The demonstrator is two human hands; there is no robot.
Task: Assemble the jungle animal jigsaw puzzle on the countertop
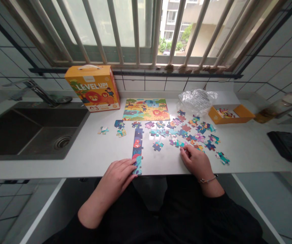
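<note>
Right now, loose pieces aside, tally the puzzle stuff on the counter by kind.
Orange boxes: 2
Clear plastic bags: 1
Jungle pictures: 1
Joined puzzle strips: 1
Total: 5

The person wears a black top (186, 210) and a thin right-wrist bracelet (207, 180).
</note>
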